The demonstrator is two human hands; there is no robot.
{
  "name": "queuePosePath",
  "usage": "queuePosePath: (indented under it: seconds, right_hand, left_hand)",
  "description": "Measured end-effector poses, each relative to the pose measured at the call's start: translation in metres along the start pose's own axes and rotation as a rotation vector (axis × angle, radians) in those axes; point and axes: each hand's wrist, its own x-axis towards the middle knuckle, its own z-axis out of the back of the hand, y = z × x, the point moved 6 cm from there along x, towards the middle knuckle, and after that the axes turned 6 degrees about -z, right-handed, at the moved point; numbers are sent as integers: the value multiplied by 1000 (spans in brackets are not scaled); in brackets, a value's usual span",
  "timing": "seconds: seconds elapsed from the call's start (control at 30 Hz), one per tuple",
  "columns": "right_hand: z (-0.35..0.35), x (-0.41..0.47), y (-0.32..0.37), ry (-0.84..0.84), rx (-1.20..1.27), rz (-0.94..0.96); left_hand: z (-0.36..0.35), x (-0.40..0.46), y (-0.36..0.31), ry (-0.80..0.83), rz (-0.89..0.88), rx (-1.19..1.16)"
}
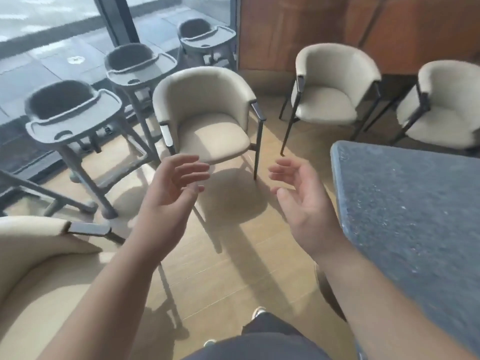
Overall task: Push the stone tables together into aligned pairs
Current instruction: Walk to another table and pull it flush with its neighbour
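Observation:
A grey speckled stone table (415, 216) fills the right side of the view, its near left edge running down beside my right forearm. My left hand (171, 188) and my right hand (298, 201) are both raised in mid-air over the floor, palms facing each other, fingers relaxed and holding nothing. Neither hand touches the table; my right hand hovers a short way left of its edge. Only one stone table is in view.
A cream armchair (207, 120) stands just ahead of my hands. Two more cream armchairs (335, 87) (441, 105) line the wooden wall at the back right. Another cream chair (39, 268) sits at the near left. Three grey high chairs (72, 110) stand by the window.

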Motion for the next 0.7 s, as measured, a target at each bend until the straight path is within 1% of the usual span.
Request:
queuePosePath:
  seconds: [0.07, 0.17, 0.3, 0.47, 0.6, 0.7]
  right_hand:
    - [26, 11, -8, -73, -27, -24]
    - [70, 31, -18, -206, -47, -22]
    - [106, 80, -40, -319, -12, 5]
    - [135, 190, -65, -306, -16, -64]
    - [169, 286, -64, -313, -26, -76]
    - [186, 350, -64, -323, -44, -101]
  left_hand:
    - [-21, 30, 7, 82, -36, -32]
    - [-50, 84, 17, 144, -95, -97]
    - [-99, 165, 42, 226, -67, -146]
    - [-164, 271, 76, 302, 43, -140]
    - [-199, 365, 87, 360, 1, -90]
    - [-210, 423, 102, 358, -7, -78]
